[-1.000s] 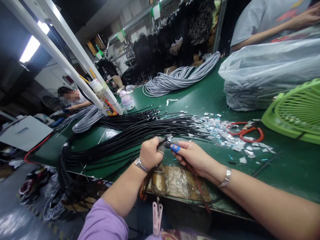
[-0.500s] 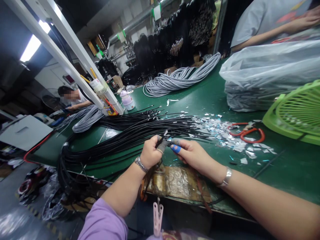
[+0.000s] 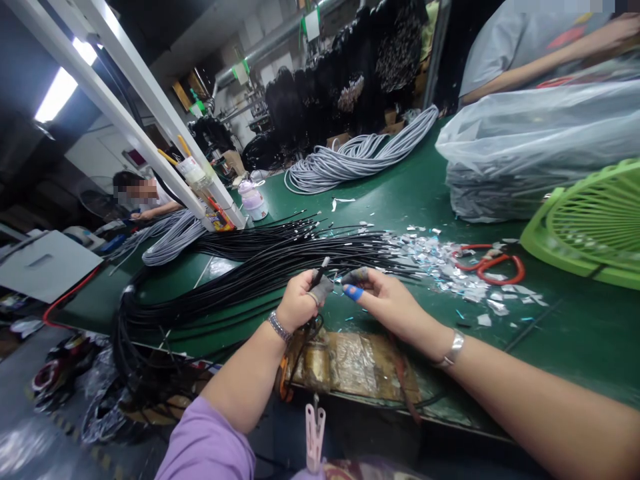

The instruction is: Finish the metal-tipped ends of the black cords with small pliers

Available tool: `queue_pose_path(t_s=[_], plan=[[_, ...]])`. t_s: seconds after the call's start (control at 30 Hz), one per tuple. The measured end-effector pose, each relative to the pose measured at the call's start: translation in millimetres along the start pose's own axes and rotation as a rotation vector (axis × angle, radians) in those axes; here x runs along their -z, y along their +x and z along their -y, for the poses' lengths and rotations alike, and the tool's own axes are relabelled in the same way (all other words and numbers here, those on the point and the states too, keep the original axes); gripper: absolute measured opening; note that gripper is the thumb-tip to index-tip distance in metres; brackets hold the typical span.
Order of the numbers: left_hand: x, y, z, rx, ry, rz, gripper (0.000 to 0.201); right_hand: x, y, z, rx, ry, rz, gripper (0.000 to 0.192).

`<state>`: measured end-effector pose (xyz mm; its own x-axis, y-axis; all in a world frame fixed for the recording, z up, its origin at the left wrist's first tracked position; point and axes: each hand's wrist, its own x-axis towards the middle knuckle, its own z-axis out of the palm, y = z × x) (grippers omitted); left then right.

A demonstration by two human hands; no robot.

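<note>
My left hand (image 3: 299, 300), with grey coverings on its fingertips, is closed round a black cable (image 3: 321, 270). The cable's end sticks up above the fingers and has a pale tip. Just to the right, my right hand (image 3: 387, 300) has its thumb and forefinger drawn together in a pinch. Blue tape wraps the thumb and a grey cover sits on the forefinger. Whatever lies between those fingertips is too small to make out. Behind both hands lies a bundle of black cables (image 3: 240, 283), their stripped ends pointing right.
Scraps of foil (image 3: 430, 257) and red-handled scissors (image 3: 500, 270) lie on the green table (image 3: 395, 200). A green fan (image 3: 590, 227) and a plastic bag (image 3: 530, 147) stand right. Grey cable coils (image 3: 360, 157) and a bottle (image 3: 254, 200) are farther back. A co-worker's arm (image 3: 545, 67) shows upper right.
My hands were together at the cable end; now a small gap parts them. The cable's tip shows more clearly above my left hand. The view has shifted slightly.
</note>
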<state>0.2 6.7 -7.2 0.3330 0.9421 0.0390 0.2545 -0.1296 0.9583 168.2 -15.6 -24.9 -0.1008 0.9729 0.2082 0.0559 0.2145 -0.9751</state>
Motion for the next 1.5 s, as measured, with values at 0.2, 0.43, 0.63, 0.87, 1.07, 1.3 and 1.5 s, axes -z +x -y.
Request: queue_pose_path(t_s=[0.2,0.43,0.63,0.87,1.07,1.3,1.5], plan=[[-1.2,0.1,-1.0,-0.103,0.053,0.061,0.037,3.4,4.1,-2.3,-0.011,-0.001,-0.052,0.039],[-0.7,2.1,1.8,-0.195,0.121,0.136,0.028,2.5,3.3,-3.3,0.016,-0.083,-0.035,0.039],[-0.3,2.9,1.9,-0.067,0.015,-0.047,0.036,2.7,-4.9,1.0,0.04,-0.224,-0.032,0.031],[0.1,3.5,5.0,-0.052,0.015,-0.084,0.034,-3.8,-12.9,8.5,-0.086,-0.08,0.129,0.024],[0.4,3.5,7.6,-0.124,0.069,-0.099,0.035,-6.9,-12.5,9.0,-0.191,0.031,0.149,0.032],[1.0,1.9,7.3,-0.185,0.177,-0.14,0.03,-7.7,-12.7,10.9,-0.228,0.066,0.151,0.032],[1.9,-0.3,8.4,-0.231,0.291,-0.18,0.025,-8.2,-12.4,10.0,-0.241,0.092,0.142,0.034]])
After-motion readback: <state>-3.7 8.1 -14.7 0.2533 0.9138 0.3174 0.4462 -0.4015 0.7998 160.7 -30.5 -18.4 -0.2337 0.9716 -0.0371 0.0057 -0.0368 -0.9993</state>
